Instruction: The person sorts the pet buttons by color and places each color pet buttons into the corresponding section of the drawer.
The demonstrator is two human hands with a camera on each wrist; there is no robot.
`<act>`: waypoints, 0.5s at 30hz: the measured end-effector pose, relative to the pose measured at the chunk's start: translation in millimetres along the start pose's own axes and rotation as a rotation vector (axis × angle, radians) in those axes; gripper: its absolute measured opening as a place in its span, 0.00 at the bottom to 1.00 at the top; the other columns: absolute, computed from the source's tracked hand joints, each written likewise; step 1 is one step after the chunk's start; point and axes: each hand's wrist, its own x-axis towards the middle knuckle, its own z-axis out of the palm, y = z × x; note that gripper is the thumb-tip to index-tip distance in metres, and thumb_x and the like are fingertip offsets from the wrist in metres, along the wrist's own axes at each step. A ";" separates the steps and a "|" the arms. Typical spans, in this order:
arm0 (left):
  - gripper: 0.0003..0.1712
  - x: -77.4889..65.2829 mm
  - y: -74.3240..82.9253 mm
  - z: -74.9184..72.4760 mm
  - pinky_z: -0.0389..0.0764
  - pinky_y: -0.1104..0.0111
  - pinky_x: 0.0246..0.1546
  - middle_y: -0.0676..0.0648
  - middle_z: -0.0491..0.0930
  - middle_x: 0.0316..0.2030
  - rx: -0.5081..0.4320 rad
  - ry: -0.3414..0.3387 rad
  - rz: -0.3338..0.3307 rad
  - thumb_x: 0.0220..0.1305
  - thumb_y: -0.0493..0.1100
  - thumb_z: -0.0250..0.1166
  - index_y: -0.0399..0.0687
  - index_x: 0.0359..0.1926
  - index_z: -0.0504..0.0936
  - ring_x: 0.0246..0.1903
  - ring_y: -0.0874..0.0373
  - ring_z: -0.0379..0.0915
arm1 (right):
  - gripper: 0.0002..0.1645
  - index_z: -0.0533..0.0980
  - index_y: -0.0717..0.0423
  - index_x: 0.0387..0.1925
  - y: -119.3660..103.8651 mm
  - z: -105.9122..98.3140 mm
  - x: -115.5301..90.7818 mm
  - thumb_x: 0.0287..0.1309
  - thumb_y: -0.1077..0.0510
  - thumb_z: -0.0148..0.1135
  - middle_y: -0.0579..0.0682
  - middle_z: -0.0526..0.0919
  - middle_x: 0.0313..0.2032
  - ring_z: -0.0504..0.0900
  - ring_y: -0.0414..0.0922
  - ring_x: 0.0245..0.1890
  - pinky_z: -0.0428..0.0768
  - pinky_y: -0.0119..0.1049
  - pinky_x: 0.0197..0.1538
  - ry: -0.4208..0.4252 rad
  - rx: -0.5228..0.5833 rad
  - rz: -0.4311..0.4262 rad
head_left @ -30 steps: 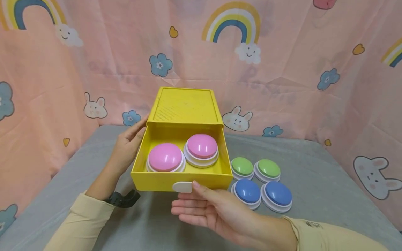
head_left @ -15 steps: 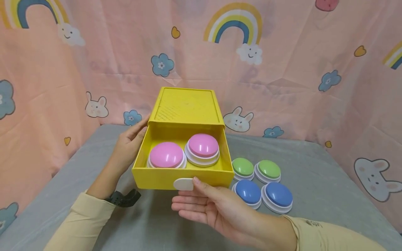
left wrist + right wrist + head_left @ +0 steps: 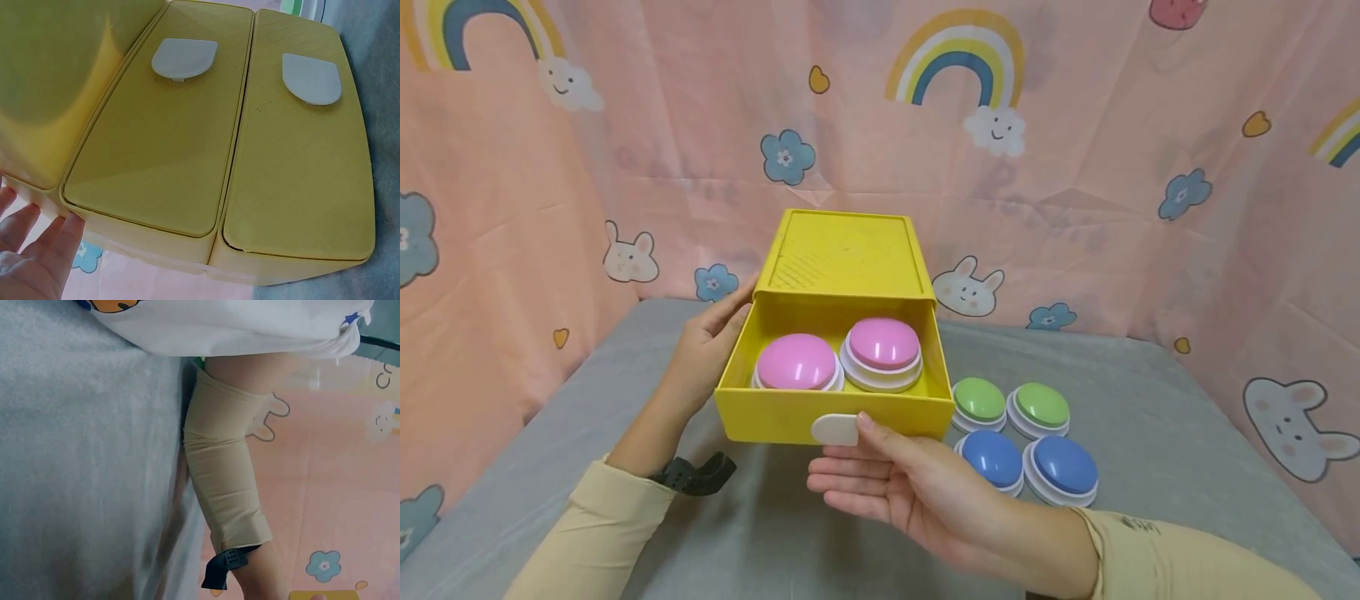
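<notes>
A yellow drawer cabinet (image 3: 846, 254) stands before me with its top drawer (image 3: 760, 417) pulled out. Inside lie two pink dome buttons (image 3: 796, 363) on white bases, side by side. My left hand (image 3: 703, 354) rests against the cabinet's left side; in the left wrist view its fingers (image 3: 56, 240) touch the edge. At the drawer's front, my right hand (image 3: 925, 500) pinches the right end of the white handle (image 3: 833, 430), the other fingers extended below. The left wrist view shows two closed lower drawers (image 3: 150, 137) with white handles.
Right of the cabinet, two green buttons (image 3: 979, 400) sit behind two blue buttons (image 3: 1066, 465) on the grey cloth (image 3: 1165, 500). A pink patterned curtain (image 3: 1090, 100) hangs behind and at the sides. The right wrist view shows mainly cloth and a beige sleeve (image 3: 222, 462).
The drawer has slid slightly inward, its front edge now farther from me. My right hand has moved with it, and the left hand stays in place.
</notes>
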 end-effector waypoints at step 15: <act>0.30 0.6 0.6 0.7 0.79 0.82 0.50 0.53 0.62 0.75 0.016 0.004 -0.007 0.76 0.58 0.51 0.66 0.75 0.61 0.72 0.51 0.62 | 0.41 0.67 0.71 0.65 -9.2 -4.1 11.6 0.70 0.40 0.55 0.63 0.83 0.56 0.86 0.50 0.53 0.81 0.40 0.60 0.018 -0.018 -0.027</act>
